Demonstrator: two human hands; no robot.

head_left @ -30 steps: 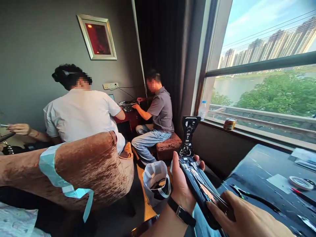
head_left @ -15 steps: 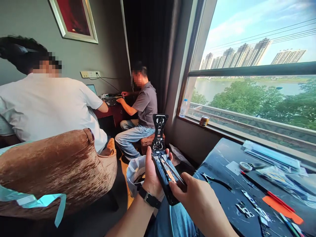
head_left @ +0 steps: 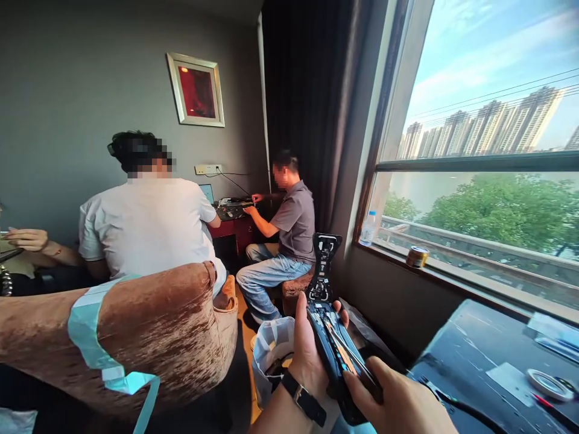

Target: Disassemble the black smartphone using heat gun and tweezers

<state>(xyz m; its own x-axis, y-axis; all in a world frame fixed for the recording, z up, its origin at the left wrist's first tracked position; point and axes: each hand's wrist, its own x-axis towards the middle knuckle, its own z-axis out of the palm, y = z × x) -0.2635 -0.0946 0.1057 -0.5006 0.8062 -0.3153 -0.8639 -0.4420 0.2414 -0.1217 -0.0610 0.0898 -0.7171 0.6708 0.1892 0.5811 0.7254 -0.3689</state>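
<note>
Looks like a long black plastic housing (head_left: 337,349) is being held here, opened up and waisted like an hourglass, with a matte shell and orange strips and thin metal bits showing down the inside. It's tilted up in the lower middle of the frame, with the shell wrapped by the left grip (head_left: 310,367), the thumb laid up its side, and a black strap watch (head_left: 304,405) is worn on that wrist. The lower end is pinched from the lower right by the right grip (head_left: 393,401), so both grips are closed on it. A crumpled white bag (head_left: 271,361) stands on the floor just left of the hands. A brown crushed-velvet armchair (head_left: 149,325) with pale blue tape (head_left: 85,331) fills the lower left. A dark, glossy, scratched table (head_left: 493,380) sits at lower right, with a roll of tape (head_left: 549,386) on it. Further back, a person in a white shirt (head_left: 145,229) and a person in a grey polo (head_left: 294,223) are seated by a red desk (head_left: 228,232).
</note>
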